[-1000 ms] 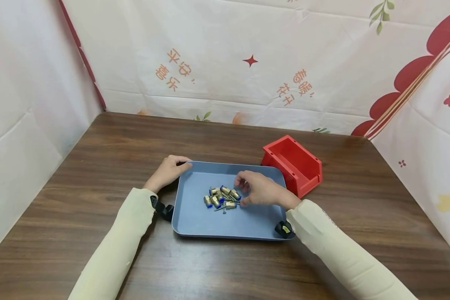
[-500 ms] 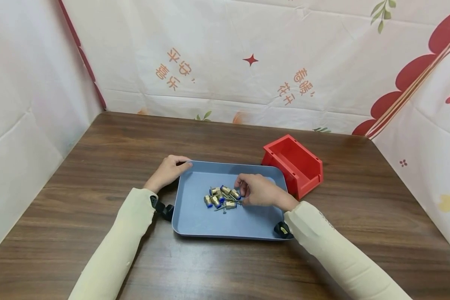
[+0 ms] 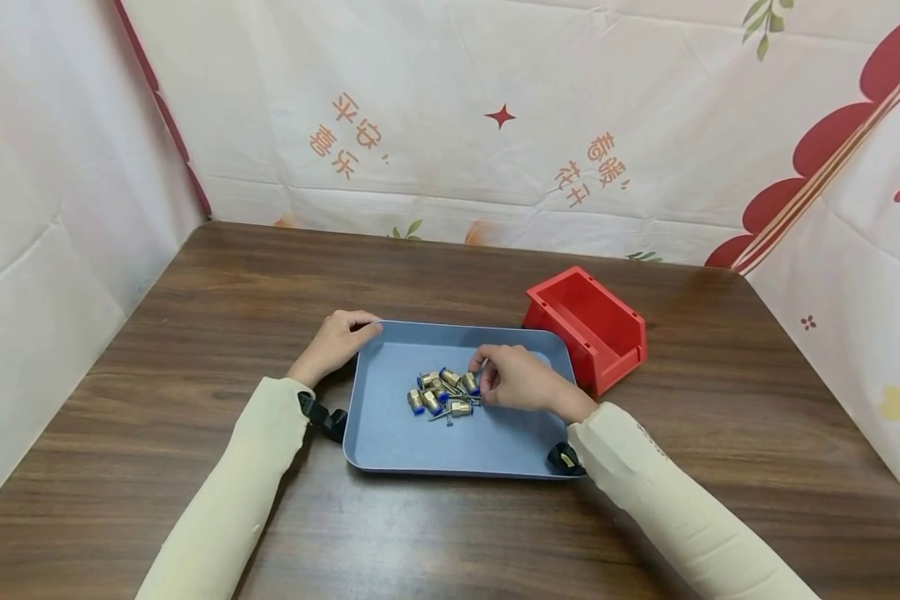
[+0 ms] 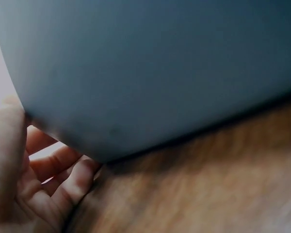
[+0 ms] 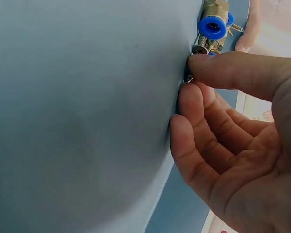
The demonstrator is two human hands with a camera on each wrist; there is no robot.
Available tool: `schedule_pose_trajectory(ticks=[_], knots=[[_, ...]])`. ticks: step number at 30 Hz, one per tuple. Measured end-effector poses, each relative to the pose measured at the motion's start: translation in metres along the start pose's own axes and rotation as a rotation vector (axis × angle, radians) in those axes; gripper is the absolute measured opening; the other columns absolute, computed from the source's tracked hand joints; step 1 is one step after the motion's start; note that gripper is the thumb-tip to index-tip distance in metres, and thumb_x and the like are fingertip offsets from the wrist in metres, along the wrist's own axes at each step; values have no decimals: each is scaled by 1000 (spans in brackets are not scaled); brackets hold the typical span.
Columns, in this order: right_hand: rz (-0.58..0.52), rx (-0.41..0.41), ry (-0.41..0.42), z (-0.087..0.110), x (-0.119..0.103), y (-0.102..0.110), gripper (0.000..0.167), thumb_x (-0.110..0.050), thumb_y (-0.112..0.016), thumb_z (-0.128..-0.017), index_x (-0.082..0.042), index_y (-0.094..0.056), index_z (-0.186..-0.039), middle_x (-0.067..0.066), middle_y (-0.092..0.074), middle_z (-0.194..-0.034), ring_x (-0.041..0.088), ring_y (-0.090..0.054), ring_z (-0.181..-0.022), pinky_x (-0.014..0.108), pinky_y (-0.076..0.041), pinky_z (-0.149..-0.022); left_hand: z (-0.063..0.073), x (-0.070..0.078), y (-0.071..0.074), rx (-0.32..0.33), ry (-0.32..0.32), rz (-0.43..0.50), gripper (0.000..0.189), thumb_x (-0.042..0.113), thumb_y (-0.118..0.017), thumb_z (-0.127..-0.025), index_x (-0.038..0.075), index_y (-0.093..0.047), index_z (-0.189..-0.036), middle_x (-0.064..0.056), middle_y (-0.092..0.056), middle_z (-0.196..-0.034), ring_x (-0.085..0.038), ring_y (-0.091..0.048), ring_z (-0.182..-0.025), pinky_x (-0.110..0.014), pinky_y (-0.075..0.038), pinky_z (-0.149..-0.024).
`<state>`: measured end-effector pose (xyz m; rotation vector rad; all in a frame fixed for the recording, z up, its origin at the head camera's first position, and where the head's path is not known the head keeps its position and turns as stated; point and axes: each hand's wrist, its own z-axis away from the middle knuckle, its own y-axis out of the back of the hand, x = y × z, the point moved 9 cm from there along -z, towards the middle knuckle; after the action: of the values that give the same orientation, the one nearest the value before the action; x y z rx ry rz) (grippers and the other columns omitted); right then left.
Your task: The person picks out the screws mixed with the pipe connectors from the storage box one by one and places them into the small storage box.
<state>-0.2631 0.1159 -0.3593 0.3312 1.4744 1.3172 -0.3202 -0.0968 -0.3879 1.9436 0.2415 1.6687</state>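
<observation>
A blue-grey tray (image 3: 405,446) lies on the table, and my left hand (image 3: 337,343) grips its far left corner. In the left wrist view the fingers (image 4: 75,182) curl against the outside of that corner. In the tray is a small pile of brass fittings (image 3: 431,402) with blue collars, mixed with several thin screws (image 3: 449,418). My right hand (image 3: 521,379) is at the pile's right side. In the right wrist view, its thumb and fingertips pinch a small screw (image 5: 189,78), mostly hidden, beside a fitting (image 5: 213,22).
A red open-front bin (image 3: 588,329) stands against the tray's far right corner. Both stand on a brown wooden table (image 3: 270,275). A printed white cloth (image 3: 450,167) hangs behind the table and at its sides. Black wrist straps (image 3: 566,458) show at the sleeves.
The right hand's fingers have drawn together at the pile's right edge. The brass fitting beside them has turned slightly. The left hand stays on the tray corner.
</observation>
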Motion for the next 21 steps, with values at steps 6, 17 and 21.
schedule_pose_trajectory(ticks=[6,17,21], knots=[[-24,-5,33,1,-4,3,33,-3,-75,-76,-3,-60,-106,-1,-62,-73,10,-54,-63,21,-51,-64,0,0,0,3,-2,3,30,20,-53,-96,2,-68,-115,-17,-65,-119,-31,-60,-110,-47,-48,-93],[-37,25,37,4,-7,13,29,-2,-77,-75,-6,-64,-101,-1,-62,-75,12,-56,-66,23,-56,-70,0,1,1,-1,1,1,30,20,-53,-96,1,-68,-115,-18,-65,-119,-31,-60,-109,-46,-49,-92],[-24,39,46,5,-7,17,26,-2,-76,-75,-5,-65,-99,-1,-62,-76,12,-56,-68,22,-55,-70,0,1,1,2,-5,5,30,19,-54,-96,1,-68,-114,-18,-65,-119,-32,-60,-109,-47,-48,-93]])
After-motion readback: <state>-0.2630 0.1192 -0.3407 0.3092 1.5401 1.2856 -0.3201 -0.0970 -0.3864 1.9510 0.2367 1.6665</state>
